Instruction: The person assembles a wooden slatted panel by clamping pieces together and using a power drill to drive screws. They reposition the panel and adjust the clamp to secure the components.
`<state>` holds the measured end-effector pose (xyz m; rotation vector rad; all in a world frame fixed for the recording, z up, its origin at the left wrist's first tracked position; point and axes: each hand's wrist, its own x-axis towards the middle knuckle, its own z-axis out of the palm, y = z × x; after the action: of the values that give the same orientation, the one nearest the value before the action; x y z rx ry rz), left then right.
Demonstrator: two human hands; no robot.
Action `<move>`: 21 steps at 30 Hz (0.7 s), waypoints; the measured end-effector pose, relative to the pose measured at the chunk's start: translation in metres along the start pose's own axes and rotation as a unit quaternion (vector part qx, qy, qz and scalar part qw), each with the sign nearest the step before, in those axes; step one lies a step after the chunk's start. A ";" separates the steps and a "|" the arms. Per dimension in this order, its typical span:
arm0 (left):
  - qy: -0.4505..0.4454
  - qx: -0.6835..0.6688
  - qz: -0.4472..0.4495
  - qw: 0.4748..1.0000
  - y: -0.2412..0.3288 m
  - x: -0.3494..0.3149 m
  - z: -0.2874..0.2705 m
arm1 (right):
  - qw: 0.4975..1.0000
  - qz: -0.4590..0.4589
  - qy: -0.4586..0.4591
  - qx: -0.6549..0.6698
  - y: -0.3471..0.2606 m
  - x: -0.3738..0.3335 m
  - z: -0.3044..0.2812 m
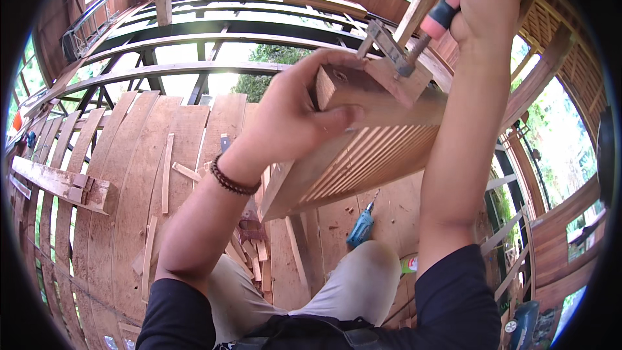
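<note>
A wooden louvred panel (369,162) with many thin slats stands tilted in front of me. My left hand (291,116) is wrapped round its upper left corner, thumb on the near face and fingers over the far side. At the panel's top edge sits a metal bar clamp (389,44), its screw end against a flat piece of wood (407,83). My right hand (486,10) is closed round the clamp's red and black handle (442,16), at the upper right. A blurred, pale shape beside that hand cannot be made out.
A blue power drill (361,227) lies on the plank floor (129,175) below the panel. Wood offcuts (256,253) are scattered near my knees. A thick timber piece (61,185) rests at the left, and open floor beams (214,67) run across the back. Another blue tool (523,325) is at lower right.
</note>
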<state>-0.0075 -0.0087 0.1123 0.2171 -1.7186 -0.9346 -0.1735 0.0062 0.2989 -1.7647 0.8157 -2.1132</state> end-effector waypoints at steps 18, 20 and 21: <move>-0.040 -0.035 -0.030 0.998 0.002 -0.001 -0.008 | 0.906 0.019 -0.317 0.280 0.036 0.033 -0.041; -0.045 -0.041 -0.034 0.998 0.004 0.000 -0.004 | 0.860 0.019 -0.332 0.388 0.055 0.042 -0.033; -0.053 -0.040 -0.048 0.997 0.006 0.001 -0.004 | 0.814 0.034 -0.396 0.424 0.061 0.052 -0.040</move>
<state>-0.0024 -0.0070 0.1170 0.2021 -1.7765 -1.1014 -0.2329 -0.0604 0.3021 -1.7327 -0.2715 -1.1268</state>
